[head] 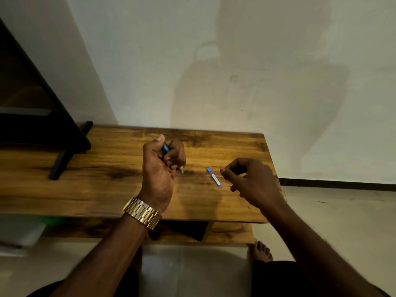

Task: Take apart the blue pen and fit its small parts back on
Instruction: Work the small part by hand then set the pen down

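My left hand (pixel 164 161) is raised over the middle of the wooden table (pixel 96 185) and grips the blue pen body (pixel 165 148) in a fist. The pen's blue end shows by the thumb, and its tip pokes out below the fingers. A short blue-and-white pen part (pixel 214 178) lies flat on the table to the right. My right hand (pixel 251 180) hovers just right of that part with thumb and forefinger tips together. I cannot tell whether they pinch anything.
A black stand (pixel 64 159) rests its legs on the table's left end. A white wall runs close behind the table. The table's right edge (pixel 276 174) is beside my right hand. A lower shelf (pixel 231 232) and a bare foot (pixel 260 250) are below.
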The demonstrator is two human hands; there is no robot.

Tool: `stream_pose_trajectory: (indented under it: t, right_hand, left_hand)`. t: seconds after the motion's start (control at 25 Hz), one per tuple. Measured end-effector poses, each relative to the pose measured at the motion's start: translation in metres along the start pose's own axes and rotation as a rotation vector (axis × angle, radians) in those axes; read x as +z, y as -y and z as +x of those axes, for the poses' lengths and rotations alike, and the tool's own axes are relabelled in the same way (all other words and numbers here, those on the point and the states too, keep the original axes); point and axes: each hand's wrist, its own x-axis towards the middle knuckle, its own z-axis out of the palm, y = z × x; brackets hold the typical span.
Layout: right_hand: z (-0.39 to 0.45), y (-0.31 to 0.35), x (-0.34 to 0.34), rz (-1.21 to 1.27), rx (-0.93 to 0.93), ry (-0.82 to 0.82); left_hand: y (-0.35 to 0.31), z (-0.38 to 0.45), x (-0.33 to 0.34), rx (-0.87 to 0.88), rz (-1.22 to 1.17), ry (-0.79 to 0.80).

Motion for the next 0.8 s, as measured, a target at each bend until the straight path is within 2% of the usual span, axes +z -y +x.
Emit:
stream_pose_trajectory:
  t: [0.08, 0.24, 0.56, 0.8]
  right_hand:
    - [0.007, -0.004, 0.0, -0.052, -0.036, -0.018]
    - [0.016, -0.006, 0.007, -0.081, -0.081, 0.005]
    - [0.015, -0.006, 0.011, -0.129, -0.166, 0.035]
    - [0.014, -0.007, 0.012, -0.114, -0.157, 0.049]
  left_hand:
    - [0.001, -0.002, -0.005, 0.02, -0.051, 0.027]
    - [0.0, -0.005, -0.007, -0.014, -0.113, -0.036]
    - [-0.002, -0.008, -0.01, -0.051, -0.247, -0.001]
    - [-0.007, -0.009, -0.007, -0.041, -0.126, 0.001]
